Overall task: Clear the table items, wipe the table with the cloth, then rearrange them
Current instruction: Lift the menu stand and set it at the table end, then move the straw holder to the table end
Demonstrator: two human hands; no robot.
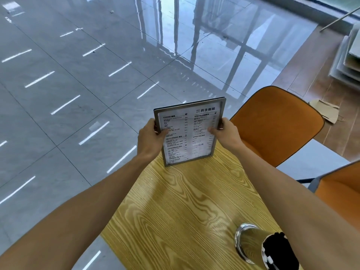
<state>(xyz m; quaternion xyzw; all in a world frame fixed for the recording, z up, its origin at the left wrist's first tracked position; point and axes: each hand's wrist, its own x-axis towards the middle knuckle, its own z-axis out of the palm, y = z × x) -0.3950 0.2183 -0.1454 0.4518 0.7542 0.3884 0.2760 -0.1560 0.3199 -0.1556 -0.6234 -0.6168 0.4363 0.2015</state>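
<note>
A framed menu stand (190,131) with a metal border stands upright at the far end of the wooden table (187,207), its bottom edge at the tabletop. My left hand (150,137) grips its left edge and my right hand (226,133) grips its right edge, thumbs on the printed face. A shiny metal holder (251,242) with a dark top stands on the table near me at the right, partly behind my right forearm. No cloth is in view.
An orange chair (276,125) stands just past the table's far right corner, and a second orange chair (339,186) is at the right. Glossy grey floor tiles lie to the left and beyond. Stacked boards (348,55) and cardboard scraps (325,112) lie at the far right.
</note>
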